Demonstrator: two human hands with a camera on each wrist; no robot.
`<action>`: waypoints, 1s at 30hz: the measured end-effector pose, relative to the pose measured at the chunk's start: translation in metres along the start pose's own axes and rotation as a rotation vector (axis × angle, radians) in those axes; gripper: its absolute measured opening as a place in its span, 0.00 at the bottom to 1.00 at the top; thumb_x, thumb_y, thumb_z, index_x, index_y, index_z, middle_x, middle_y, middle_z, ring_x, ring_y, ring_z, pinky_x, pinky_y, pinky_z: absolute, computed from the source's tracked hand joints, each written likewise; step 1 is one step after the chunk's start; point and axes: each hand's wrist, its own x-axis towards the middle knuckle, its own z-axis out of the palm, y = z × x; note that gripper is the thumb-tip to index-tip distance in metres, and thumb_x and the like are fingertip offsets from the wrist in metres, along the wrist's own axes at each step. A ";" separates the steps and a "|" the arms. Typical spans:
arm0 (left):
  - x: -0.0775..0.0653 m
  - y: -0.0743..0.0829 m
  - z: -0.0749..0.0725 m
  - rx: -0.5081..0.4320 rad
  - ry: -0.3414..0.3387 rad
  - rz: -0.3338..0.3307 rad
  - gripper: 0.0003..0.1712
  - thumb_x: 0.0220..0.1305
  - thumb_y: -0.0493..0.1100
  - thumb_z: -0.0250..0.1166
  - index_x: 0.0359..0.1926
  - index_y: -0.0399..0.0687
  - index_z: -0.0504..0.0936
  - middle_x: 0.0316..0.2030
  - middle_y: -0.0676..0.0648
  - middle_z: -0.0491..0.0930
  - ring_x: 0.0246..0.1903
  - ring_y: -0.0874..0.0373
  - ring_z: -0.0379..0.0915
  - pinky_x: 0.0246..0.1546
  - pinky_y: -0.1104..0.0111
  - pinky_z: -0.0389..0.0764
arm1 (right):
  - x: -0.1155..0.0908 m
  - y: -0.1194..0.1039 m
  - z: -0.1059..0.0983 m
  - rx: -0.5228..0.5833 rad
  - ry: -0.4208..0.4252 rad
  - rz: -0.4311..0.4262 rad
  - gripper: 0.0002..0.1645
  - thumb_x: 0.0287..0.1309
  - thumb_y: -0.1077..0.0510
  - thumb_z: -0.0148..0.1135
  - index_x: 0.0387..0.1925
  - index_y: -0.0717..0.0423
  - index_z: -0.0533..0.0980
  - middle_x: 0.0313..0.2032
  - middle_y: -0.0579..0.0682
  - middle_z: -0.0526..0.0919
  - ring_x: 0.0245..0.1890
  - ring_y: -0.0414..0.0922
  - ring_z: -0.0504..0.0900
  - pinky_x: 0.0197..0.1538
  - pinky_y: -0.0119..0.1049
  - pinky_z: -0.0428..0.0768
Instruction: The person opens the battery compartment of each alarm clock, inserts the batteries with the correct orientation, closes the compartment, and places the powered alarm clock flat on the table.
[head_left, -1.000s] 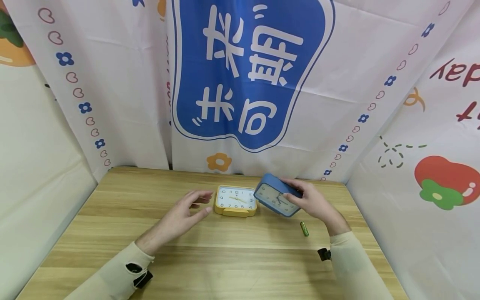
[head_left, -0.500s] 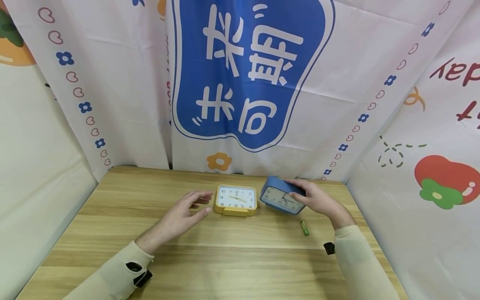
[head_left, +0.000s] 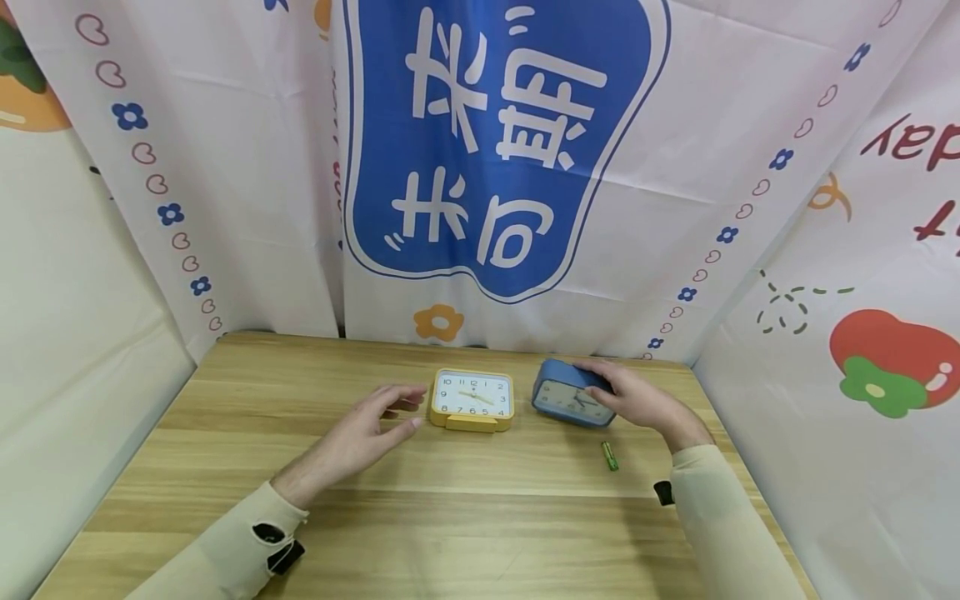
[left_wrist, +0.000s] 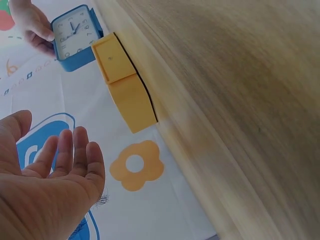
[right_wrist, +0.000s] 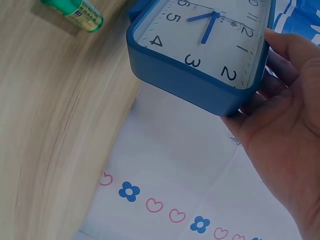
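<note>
My right hand [head_left: 637,398] grips a blue alarm clock [head_left: 558,402] from its top edge, thumb at the front and fingers behind. The right wrist view shows the blue clock [right_wrist: 185,75] tilted slightly, one lower corner close to the tabletop. Left of it a yellow alarm clock [head_left: 472,400] stands upright, its white dial facing me. My left hand [head_left: 367,432] hovers beside the yellow clock's left side, fingers relaxed and holding nothing. In the left wrist view the left palm [left_wrist: 55,185] is apart from the yellow clock [left_wrist: 125,85]. A green battery [head_left: 609,456] lies in front of the blue clock.
The wooden table [head_left: 450,533] runs back to a white printed curtain [head_left: 637,250] right behind the clocks. Fabric side walls [head_left: 810,450] close it in on the left and right.
My right hand has moved the blue clock rightward, away from the yellow one, and lowered and levelled it from a steeper tilt. The left hand has stayed in place.
</note>
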 end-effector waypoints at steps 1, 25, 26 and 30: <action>0.000 0.000 0.000 -0.001 0.000 0.002 0.32 0.89 0.49 0.69 0.84 0.40 0.77 0.72 0.37 0.86 0.71 0.36 0.85 0.76 0.35 0.86 | 0.000 0.001 0.000 -0.002 -0.005 0.002 0.35 0.91 0.61 0.60 0.90 0.62 0.67 0.82 0.72 0.77 0.81 0.71 0.78 0.85 0.75 0.75; 0.001 -0.003 0.001 -0.017 -0.035 -0.017 0.32 0.90 0.50 0.68 0.83 0.41 0.77 0.74 0.37 0.85 0.72 0.38 0.85 0.78 0.36 0.85 | -0.001 0.011 0.003 -0.065 -0.061 0.008 0.33 0.92 0.63 0.55 0.90 0.60 0.67 0.85 0.71 0.73 0.86 0.74 0.71 0.87 0.77 0.72; 0.001 -0.003 0.001 -0.019 -0.039 -0.018 0.32 0.90 0.50 0.68 0.83 0.41 0.77 0.74 0.37 0.85 0.72 0.37 0.85 0.78 0.36 0.85 | -0.001 0.011 0.002 -0.061 -0.061 0.008 0.33 0.93 0.62 0.55 0.90 0.60 0.67 0.85 0.71 0.72 0.86 0.74 0.71 0.87 0.77 0.72; 0.002 -0.003 0.002 -0.016 -0.053 -0.018 0.32 0.90 0.50 0.68 0.83 0.42 0.77 0.75 0.37 0.84 0.72 0.37 0.84 0.79 0.35 0.84 | -0.002 0.011 0.002 -0.037 -0.061 0.028 0.34 0.93 0.59 0.55 0.91 0.58 0.66 0.86 0.71 0.71 0.87 0.74 0.70 0.87 0.77 0.70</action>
